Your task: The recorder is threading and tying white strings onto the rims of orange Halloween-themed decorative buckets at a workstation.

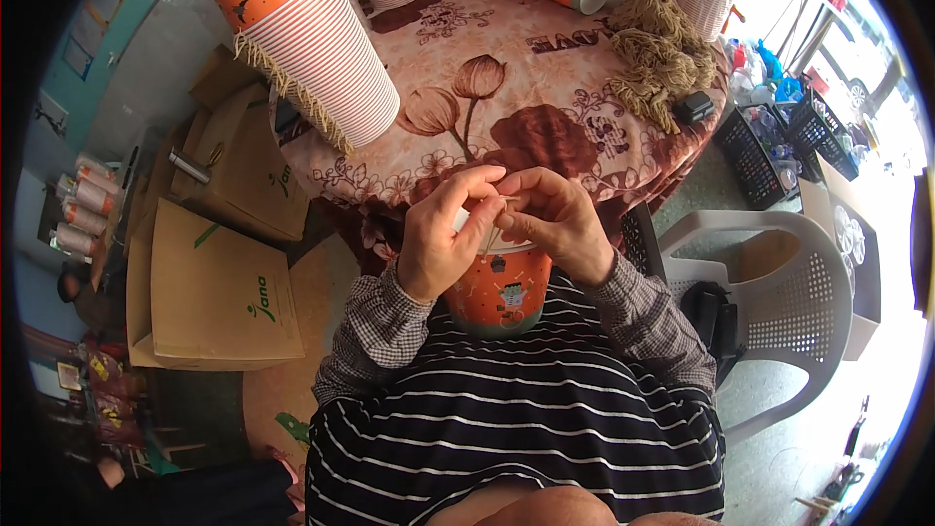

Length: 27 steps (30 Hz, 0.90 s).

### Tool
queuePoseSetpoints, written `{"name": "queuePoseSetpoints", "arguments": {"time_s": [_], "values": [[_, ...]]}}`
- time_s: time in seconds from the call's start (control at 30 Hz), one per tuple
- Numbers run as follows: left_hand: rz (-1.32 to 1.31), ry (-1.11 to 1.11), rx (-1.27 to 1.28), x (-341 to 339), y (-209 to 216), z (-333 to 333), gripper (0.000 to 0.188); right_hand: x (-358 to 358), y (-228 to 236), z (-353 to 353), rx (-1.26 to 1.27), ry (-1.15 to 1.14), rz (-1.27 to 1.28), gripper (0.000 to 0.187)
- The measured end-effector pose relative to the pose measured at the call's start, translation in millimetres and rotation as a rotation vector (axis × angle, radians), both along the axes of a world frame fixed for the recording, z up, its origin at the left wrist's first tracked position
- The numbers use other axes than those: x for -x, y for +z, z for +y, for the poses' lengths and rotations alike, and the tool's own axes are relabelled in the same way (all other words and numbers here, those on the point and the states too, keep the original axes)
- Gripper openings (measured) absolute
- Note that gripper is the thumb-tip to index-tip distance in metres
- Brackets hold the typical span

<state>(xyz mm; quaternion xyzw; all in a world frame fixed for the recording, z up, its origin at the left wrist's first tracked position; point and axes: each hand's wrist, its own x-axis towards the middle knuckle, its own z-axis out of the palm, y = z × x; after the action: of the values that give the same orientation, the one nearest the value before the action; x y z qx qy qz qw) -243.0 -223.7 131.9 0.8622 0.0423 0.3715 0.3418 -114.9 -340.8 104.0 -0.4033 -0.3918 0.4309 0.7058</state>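
Flowered tablecloth [414,54]; orange bucket [495,294] mouth-up

An orange printed paper bucket [499,294] with a green base sits against striped clothing [516,419], a thin tan cord [490,240] pinched above it.

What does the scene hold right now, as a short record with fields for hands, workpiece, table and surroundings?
Left hand: fingertips at a thin tan cord; exact grip unclear
Right hand: fingertips meeting the left's at the cord
Workpiece: orange paper bucket with a green base, below both hands
Table left: tall nested bucket stack, tan strands along its side
Table right: heap of tan cords, small black case
Surroundings: cardboard box at left, pale plastic chair at right
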Motion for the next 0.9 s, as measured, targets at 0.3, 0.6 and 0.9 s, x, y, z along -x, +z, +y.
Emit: {"name": "queuePoseSetpoints", "arguments": {"time_s": [0.3,0.6,0.9], "values": [[0.077,-0.130,0.318,2,0,10,0.026,-2,1,0,0.072,-0.019,-0.083,0.027],[-0.003,-0.032,0.102,-5,0,6,0.027,-8,3,-3,0.171,0.053,-0.113,0.017],[-0.031,-0.051,0.008,-24,1,12,0.028,-7,8,-4,0.191,0.083,-0.126,0.014]]}}
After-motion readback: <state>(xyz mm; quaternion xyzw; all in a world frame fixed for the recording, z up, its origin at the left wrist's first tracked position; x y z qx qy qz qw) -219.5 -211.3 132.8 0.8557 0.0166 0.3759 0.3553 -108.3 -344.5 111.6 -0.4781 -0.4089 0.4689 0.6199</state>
